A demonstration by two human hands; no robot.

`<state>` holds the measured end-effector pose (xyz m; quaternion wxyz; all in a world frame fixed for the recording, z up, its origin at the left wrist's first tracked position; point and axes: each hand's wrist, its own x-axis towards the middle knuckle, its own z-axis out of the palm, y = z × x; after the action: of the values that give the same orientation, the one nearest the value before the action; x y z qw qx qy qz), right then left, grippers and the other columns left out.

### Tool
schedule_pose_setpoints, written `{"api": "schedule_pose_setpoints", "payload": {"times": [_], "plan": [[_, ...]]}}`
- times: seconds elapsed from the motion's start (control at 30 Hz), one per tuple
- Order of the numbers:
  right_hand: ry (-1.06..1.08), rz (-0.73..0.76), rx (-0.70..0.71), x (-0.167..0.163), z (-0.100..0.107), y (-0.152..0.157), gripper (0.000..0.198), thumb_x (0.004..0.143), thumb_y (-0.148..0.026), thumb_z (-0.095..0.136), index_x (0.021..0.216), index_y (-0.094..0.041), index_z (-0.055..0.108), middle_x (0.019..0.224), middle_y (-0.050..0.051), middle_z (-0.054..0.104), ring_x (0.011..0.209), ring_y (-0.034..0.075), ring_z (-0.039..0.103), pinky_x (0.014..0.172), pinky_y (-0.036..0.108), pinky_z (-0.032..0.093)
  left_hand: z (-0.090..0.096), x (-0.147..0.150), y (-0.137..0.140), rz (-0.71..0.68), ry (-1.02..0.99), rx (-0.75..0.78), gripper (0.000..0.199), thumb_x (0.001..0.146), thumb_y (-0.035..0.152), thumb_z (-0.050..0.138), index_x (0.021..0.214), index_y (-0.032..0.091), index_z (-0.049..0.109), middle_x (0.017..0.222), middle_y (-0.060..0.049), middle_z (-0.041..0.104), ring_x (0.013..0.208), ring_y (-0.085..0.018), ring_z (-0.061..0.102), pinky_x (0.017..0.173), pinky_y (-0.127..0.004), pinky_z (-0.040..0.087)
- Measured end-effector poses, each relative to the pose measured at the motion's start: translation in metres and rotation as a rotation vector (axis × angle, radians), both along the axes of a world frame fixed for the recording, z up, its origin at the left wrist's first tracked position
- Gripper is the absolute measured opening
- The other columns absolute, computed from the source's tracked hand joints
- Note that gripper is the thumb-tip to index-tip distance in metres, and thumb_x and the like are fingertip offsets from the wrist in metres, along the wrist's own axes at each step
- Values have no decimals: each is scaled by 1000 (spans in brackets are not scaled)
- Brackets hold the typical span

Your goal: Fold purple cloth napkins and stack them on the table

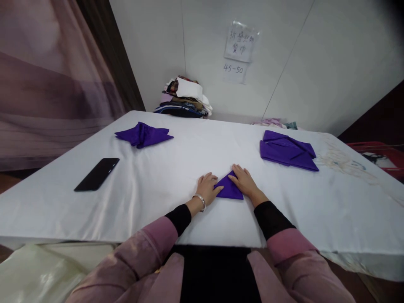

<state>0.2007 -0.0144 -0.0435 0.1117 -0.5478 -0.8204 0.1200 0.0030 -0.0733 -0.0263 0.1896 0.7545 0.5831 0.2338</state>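
Observation:
A purple cloth napkin [231, 190], folded into a small triangle, lies flat on the white-covered table [202, 147] in front of me. At its left corner rests my left hand [207, 188], palm down, its thumb on the cloth and its fingers on the tablecloth. My right hand [244, 182] presses on the triangle's upper right side with the fingers stretched out. Both hands are open, and neither grips the cloth. The fingers partly cover the napkin's edges.
A purple napkin folded with pointed ends [142, 135] lies at the back left, near a black phone [97, 174]. Several layers of folded purple cloth [287, 150] lie at the right. Beyond the far edge are piled clothes [186, 99] and a wall with a handwritten sign [240, 42].

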Motion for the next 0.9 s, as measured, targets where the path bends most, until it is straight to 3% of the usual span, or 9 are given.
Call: {"api": "schedule_pose_setpoints", "payload": {"times": [0.27,0.37,0.5,0.7,0.9], "plan": [[-5,7,-5,1,1,0,65,90,-57,23,141,-17,27,148,7,25,137,19,17,110,40,11,-7,-13,-11,-13,-23,49,23,83,38,53,73,21,66,114,-2,62,126,-25,39,106,-47,25],[-4,8,-7,1,2,0,66,90,-58,23,141,-17,27,148,8,25,137,20,17,110,40,11,-9,-19,-18,31,-53,68,19,79,37,59,84,20,65,115,-5,61,123,-25,42,105,-45,30],[0,1,-17,1,2,0,65,90,-58,23,141,-18,27,148,7,25,137,20,16,110,40,10,-6,-27,-28,132,-89,115,34,73,36,66,102,20,57,121,-8,56,120,-25,45,101,-44,36],[2,0,-13,1,0,1,66,90,-58,23,141,-18,27,148,6,24,137,19,15,110,40,10,-4,-37,-42,223,-60,114,28,71,36,67,93,23,55,122,-7,55,122,-26,42,101,-45,35],[-1,4,-19,2,-1,2,66,90,-58,23,142,-17,27,148,7,24,137,20,16,110,41,11,-7,-38,-43,201,-19,69,21,72,38,66,83,23,58,122,-6,56,125,-27,38,102,-46,31]]}}
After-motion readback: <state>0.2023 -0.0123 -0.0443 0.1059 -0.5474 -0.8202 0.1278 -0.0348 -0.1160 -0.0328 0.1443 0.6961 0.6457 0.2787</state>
